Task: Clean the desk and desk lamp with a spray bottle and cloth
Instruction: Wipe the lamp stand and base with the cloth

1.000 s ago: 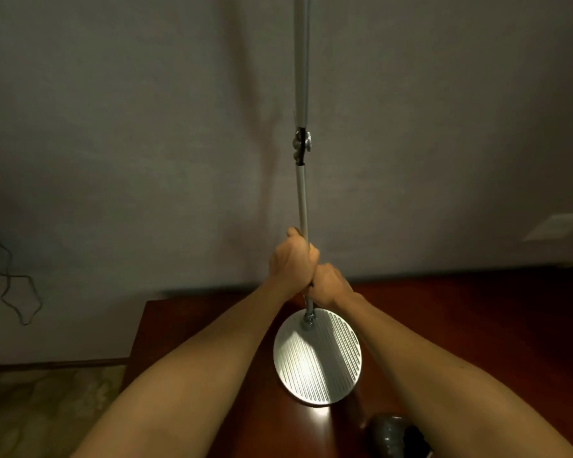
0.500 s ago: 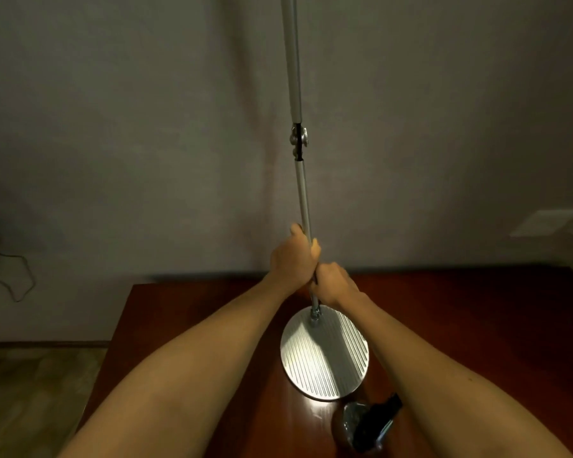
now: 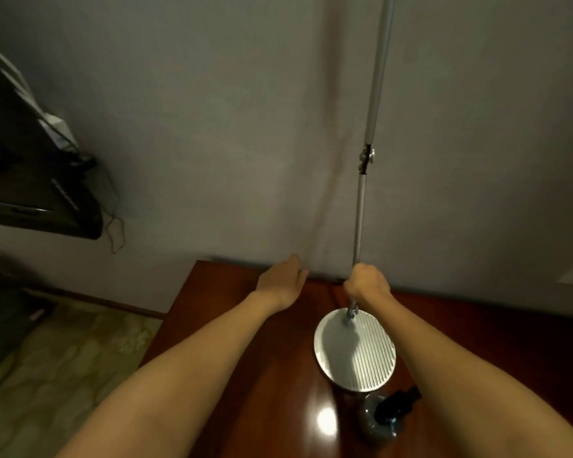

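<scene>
Desk lamp (image 3: 354, 350): clamped at pole by R hand (image 3: 366, 282) only; just released by L hand (image 3: 283, 280), fingers loose, off to side. No cloth in view, so wipe prob. paused.

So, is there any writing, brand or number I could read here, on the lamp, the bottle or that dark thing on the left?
None can be read.
The lamp base and pole are bare metal.
The spray bottle shows no label.
The dark object at left bears a pale strip, perhaps lettering, too blurred to read.
</scene>
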Tool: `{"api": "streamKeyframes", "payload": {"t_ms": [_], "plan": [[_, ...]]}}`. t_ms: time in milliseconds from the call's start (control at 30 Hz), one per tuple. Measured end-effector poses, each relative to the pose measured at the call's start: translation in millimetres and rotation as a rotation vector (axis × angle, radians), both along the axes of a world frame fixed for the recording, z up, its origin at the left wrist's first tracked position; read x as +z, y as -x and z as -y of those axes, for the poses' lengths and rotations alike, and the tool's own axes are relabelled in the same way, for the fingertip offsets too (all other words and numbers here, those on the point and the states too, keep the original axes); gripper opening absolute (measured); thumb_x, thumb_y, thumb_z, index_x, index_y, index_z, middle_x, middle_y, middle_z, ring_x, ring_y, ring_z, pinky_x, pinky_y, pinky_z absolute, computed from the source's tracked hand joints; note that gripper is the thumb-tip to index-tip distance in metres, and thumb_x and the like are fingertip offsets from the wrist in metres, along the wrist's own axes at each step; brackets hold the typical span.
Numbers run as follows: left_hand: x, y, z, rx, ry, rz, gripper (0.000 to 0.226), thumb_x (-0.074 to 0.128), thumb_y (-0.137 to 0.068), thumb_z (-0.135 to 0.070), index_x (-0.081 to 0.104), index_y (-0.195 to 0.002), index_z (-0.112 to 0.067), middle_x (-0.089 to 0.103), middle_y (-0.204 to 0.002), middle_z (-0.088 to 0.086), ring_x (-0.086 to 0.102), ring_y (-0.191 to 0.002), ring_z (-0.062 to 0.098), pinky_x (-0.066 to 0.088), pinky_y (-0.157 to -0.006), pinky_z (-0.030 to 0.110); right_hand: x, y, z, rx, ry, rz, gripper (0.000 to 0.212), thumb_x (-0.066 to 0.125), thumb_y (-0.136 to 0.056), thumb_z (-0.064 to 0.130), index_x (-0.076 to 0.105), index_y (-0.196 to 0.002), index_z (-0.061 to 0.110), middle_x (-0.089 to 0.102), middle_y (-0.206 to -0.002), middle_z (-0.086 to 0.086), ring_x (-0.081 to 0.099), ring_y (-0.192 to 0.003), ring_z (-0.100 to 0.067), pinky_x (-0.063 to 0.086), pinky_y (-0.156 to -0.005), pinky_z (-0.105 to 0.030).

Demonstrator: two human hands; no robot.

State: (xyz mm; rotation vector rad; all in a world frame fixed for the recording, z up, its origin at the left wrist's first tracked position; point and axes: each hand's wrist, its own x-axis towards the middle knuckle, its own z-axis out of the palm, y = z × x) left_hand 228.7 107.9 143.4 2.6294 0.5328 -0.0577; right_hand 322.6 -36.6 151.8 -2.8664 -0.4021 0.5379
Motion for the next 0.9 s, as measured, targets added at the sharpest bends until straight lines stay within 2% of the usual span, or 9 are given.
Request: {"api": "streamKeyframes", "payload": {"t_ms": [67,133,300,533,633,667,733,833,900], "plan": [[-2.5,29.3,-19.9,0.018,-0.022,-0.034,0.033,0.036,-0.101,-0.034,0.042,-0.125,-0.012,0.060,-0.116,0.013,0.060,-0.099,0.032,0.046,-0.075,0.036,6.3,12.0,-6.3,-0.013,0.032,0.016,0.029,0.052,-0.091,0.014,0.061,-0.115,0.001,0.062,-0.121,-0.016,0.060,-0.111,-0.033,0.051,-0.084,-0.036],[-12.4,64.0,-42.4,0.033,-0.032,-0.054,0.038,0.036,-0.101,-0.033,0.041,-0.131,-0.011,0.059,-0.120,0.012,0.060,-0.102,0.031,0.050,-0.079,0.038,10.7,28.7,-18.9,0.008,0.054,0.021,0.028,0.052,-0.091,0.015,0.061,-0.115,0.003,0.062,-0.122,-0.015,0.060,-0.111,-0.032,0.051,-0.085,-0.037],[-56.6,165.0,-90.0,0.059,-0.056,-0.077,0.033,0.040,-0.099,-0.031,0.046,-0.127,-0.014,0.057,-0.124,0.008,0.057,-0.111,0.026,0.048,-0.091,0.040,-8.7,101.0,-69.7,0.210,0.042,0.024,0.036,0.051,-0.091,0.020,0.053,-0.124,0.004,0.056,-0.130,-0.017,0.055,-0.120,-0.033,0.047,-0.093,-0.037],[-124.4,329.1,-114.6,0.008,-0.151,-0.147,0.032,0.039,-0.097,-0.023,0.050,-0.126,-0.013,0.050,-0.124,0.009,0.051,-0.110,0.029,0.046,-0.092,0.044,-101.2,288.3,-122.2,0.529,0.037,0.033,0.037,0.045,-0.095,0.026,0.046,-0.128,0.009,0.048,-0.133,-0.011,0.043,-0.125,-0.031,0.042,-0.099,-0.038],[-157.2,396.1,-112.8,-0.131,-0.184,-0.123,0.031,0.041,-0.093,-0.014,0.057,-0.119,-0.008,0.055,-0.120,0.011,0.055,-0.104,0.029,0.049,-0.086,0.040,-143.0,370.4,-125.1,0.605,0.029,0.006,0.035,0.044,-0.092,0.022,0.048,-0.125,0.010,0.049,-0.130,-0.010,0.042,-0.123,-0.029,0.040,-0.098,-0.037],[-166.9,414.3,-109.4,-0.184,-0.189,-0.128,0.031,0.041,-0.092,-0.013,0.056,-0.120,-0.008,0.054,-0.123,0.011,0.053,-0.108,0.027,0.047,-0.089,0.038,-157.3,394.0,-123.1,0.627,0.024,-0.014,0.034,0.046,-0.091,0.021,0.050,-0.123,0.011,0.050,-0.128,-0.009,0.043,-0.121,-0.028,0.040,-0.097,-0.036],[-186.8,445.1,-100.6,-0.266,-0.186,-0.191,0.036,0.041,-0.095,-0.014,0.048,-0.130,-0.009,0.043,-0.137,0.011,0.042,-0.124,0.024,0.038,-0.104,0.035,-180.2,435.7,-114.5,0.646,0.009,-0.012,0.033,0.053,-0.086,0.021,0.057,-0.117,0.013,0.055,-0.122,-0.007,0.050,-0.116,-0.027,0.043,-0.094,-0.034],[-208.1,475.2,-87.2,-0.303,-0.181,-0.287,0.058,0.037,-0.100,-0.021,0.014,-0.152,-0.010,0.007,-0.160,0.009,0.006,-0.148,0.026,0.014,-0.120,0.037,-212.1,479.3,-95.8,0.593,-0.032,-0.006,0.047,0.064,-0.070,0.036,0.069,-0.112,0.018,0.067,-0.119,-0.005,0.066,-0.108,-0.023,0.054,-0.089,-0.034],[-218.5,486.3,-82.2,-0.278,-0.237,-0.189,0.058,0.031,-0.099,-0.023,0.006,-0.151,-0.011,0.004,-0.160,0.008,-0.004,-0.148,0.025,0.013,-0.121,0.038,-224.4,496.6,-85.1,0.536,-0.059,0.059,0.051,0.048,-0.084,0.043,0.061,-0.127,0.019,0.061,-0.130,-0.003,0.058,-0.121,-0.020,0.045,-0.101,-0.033]]}}
